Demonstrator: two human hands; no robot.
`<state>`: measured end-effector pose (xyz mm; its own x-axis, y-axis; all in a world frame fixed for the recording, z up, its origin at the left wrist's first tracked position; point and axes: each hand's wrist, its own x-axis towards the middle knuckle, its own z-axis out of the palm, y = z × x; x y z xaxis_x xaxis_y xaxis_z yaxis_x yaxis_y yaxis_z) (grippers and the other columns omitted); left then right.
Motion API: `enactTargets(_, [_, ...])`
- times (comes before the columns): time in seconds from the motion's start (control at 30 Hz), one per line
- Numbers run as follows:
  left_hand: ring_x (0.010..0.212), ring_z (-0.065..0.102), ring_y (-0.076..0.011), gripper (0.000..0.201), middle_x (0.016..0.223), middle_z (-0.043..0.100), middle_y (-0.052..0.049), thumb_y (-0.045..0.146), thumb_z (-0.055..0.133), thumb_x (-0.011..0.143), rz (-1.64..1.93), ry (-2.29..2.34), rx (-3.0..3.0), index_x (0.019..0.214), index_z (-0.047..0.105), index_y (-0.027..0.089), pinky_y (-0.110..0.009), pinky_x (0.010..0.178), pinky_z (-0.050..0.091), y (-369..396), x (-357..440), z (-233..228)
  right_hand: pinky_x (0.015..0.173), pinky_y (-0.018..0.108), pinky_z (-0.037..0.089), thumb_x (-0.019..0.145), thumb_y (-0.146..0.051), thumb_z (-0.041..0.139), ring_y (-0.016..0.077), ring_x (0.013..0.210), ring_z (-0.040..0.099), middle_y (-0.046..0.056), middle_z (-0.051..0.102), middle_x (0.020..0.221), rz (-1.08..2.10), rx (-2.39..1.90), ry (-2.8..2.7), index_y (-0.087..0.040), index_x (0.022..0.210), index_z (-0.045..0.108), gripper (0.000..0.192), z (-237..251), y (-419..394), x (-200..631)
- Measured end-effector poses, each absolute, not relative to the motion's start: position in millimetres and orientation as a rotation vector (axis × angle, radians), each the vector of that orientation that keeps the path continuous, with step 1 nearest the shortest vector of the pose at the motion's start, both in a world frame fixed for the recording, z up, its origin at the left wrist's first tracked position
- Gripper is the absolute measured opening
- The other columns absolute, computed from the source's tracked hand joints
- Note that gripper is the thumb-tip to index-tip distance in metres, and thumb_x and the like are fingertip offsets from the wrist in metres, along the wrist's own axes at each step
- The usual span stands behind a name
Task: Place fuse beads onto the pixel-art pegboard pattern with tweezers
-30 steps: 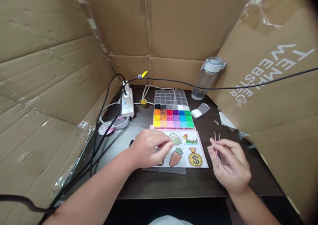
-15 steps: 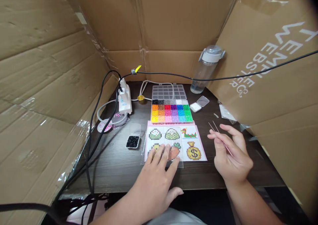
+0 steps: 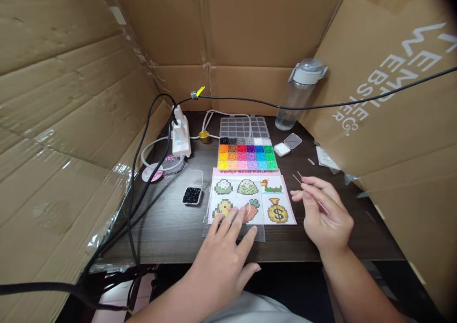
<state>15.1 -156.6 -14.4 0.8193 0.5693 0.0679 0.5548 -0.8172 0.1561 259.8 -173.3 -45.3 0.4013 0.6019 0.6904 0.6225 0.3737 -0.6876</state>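
My left hand (image 3: pixel 223 256) lies flat on the near edge of a clear pegboard (image 3: pixel 257 232), fingers spread over the pattern sheet (image 3: pixel 250 197) with its pixel pictures. My right hand (image 3: pixel 323 213) hovers just right of the sheet and pinches thin pink tweezers (image 3: pixel 303 182), tips pointing up and left. A tray of coloured beads (image 3: pixel 248 157) with its clear lid open sits behind the sheet. A small box of black beads (image 3: pixel 192 195) lies left of the sheet.
Cardboard walls close in the dark desk (image 3: pixel 171 228) on three sides. A power strip (image 3: pixel 180 137) with cables stands at the back left, a black cable (image 3: pixel 321 105) spans overhead, and a water bottle (image 3: pixel 298 94) and a small white box (image 3: pixel 282 149) stand at the back right.
My left hand pulled back from the sheet's upper left to its near edge and flattened, uncovering the black bead box. My right hand turned the tweezers to point up-left.
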Motion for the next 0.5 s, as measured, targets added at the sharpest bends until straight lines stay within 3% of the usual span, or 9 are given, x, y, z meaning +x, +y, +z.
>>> enactTargets(0.23, [0.141, 0.026, -0.0383, 0.054, 0.152, 0.026, -0.020, 0.043, 0.053, 0.087, 0.465, 1.181, 2.756, 0.135, 0.044, 0.021, -0.061, 0.105, 0.039, -161.9, -4.1, -16.1, 0.074, 0.035, 0.062, 0.082, 0.002, 0.051, 0.0199, 0.085, 0.071, 0.009, 0.071, 0.100, -0.105, -1.275, -1.706, -0.021, 0.127, 0.057, 0.050, -49.8, -185.2, 253.7])
enactTargets(0.37, [0.140, 0.028, -0.0406, 0.053, 0.155, 0.017, -0.019, 0.041, 0.057, 0.084, 0.552, 1.375, 2.624, 0.132, 0.045, 0.021, -0.060, 0.102, 0.042, -168.7, -17.5, -22.9, 0.090, 0.045, 0.056, 0.083, 0.001, 0.044, 0.0278, 0.111, 0.064, 0.018, 0.067, 0.114, 0.000, -1.351, -1.907, -0.015, 0.123, 0.054, 0.044, -51.0, -191.0, 228.7])
enactTargets(0.5, [0.135, 0.040, -0.0353, 0.054, 0.154, 0.023, -0.017, 0.039, 0.055, 0.086, 0.574, 1.426, 2.458, 0.135, 0.040, 0.023, -0.056, 0.100, 0.047, -170.3, -22.5, -23.2, 0.098, 0.049, 0.050, 0.086, -0.002, 0.042, 0.0298, 0.130, 0.049, 0.024, 0.054, 0.133, 0.161, -1.412, -1.954, -0.013, 0.123, 0.050, 0.039, -50.5, -193.9, 207.2])
